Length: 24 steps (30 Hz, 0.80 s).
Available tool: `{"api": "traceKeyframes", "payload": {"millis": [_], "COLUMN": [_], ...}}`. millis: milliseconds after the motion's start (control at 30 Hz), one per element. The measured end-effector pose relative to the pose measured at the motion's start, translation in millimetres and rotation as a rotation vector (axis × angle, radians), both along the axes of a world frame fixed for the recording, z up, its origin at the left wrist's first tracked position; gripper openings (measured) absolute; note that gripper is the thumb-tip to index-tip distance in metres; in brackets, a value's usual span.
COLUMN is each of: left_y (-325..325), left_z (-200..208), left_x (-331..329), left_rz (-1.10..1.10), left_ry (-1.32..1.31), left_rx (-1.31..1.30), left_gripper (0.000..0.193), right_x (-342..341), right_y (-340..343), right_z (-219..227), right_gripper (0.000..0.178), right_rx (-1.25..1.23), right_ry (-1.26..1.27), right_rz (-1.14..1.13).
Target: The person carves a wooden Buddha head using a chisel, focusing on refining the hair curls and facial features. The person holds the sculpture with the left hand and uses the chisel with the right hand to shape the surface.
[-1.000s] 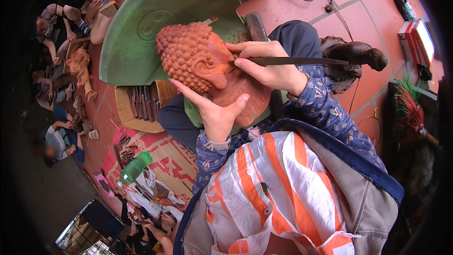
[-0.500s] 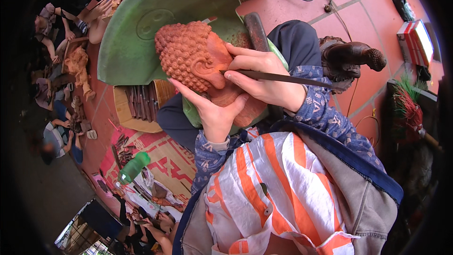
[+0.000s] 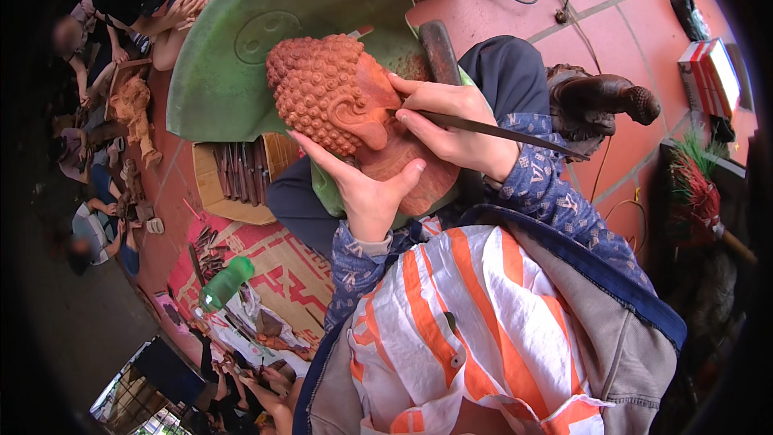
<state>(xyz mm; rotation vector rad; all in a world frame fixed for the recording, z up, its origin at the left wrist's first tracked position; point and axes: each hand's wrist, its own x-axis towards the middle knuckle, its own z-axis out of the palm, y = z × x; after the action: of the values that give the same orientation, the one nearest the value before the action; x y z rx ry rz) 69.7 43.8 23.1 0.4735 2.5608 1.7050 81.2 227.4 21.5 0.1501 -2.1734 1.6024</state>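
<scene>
Carved head [image 3: 314, 97]: we see it on its side, ear up, crown to the left and neck to the lower right, across the near edge of the green plastic piece [image 3: 217, 72]; what bears it from below we cannot tell.
Left hand [image 3: 369, 187]: spread, thumb well away from the fingers; we see the thumb against the neck and the fingers along the lower side of the curls.
Right hand [image 3: 457, 126]: pinching the thin dark tool [image 3: 499, 130] between thumb and fingers, one fingertip reaching the cheek.
Thin dark tool: we find its front end at the face, just beside the ear, and its tail passing over the right sleeve [image 3: 555, 173].
Dark bar [image 3: 440, 55]: by the right edge of the green plastic piece, near the right hand.
Cardboard box [image 3: 207, 181]: below the left corner of the green plastic piece, with long tools [image 3: 241, 173] inside.
Dark statue [image 3: 600, 101]: on the tiled floor [image 3: 636, 40], right of the knee.
Green bottle [image 3: 228, 283]: at the mat's left edge, as we see it.
</scene>
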Motion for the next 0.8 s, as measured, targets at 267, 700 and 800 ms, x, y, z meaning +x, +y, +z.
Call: {"api": "traceKeyframes", "payload": {"millis": [267, 700, 800], "left_y": [1.4, -0.2, -0.2], "left_z": [-2.6, 0.1, 0.1], "left_x": [0.6, 0.6, 2.3], "left_rz": [0.008, 0.004, 0.018], "left_ry": [-0.033, 0.009, -0.024], "left_rx": [0.076, -0.028, 0.016], "left_gripper": [0.151, 0.151, 0.151], "right_x": [7.9, 9.4, 7.0], "right_y": [-11.9, -6.4, 4.6], "right_z": [18.1, -4.5, -0.3], "right_gripper": [0.013, 0.015, 0.015], "right_rx": [0.183, 0.058, -0.205], "right_ry": [0.031, -0.002, -0.230], "right_rz": [-0.074, -0.062, -0.025]}}
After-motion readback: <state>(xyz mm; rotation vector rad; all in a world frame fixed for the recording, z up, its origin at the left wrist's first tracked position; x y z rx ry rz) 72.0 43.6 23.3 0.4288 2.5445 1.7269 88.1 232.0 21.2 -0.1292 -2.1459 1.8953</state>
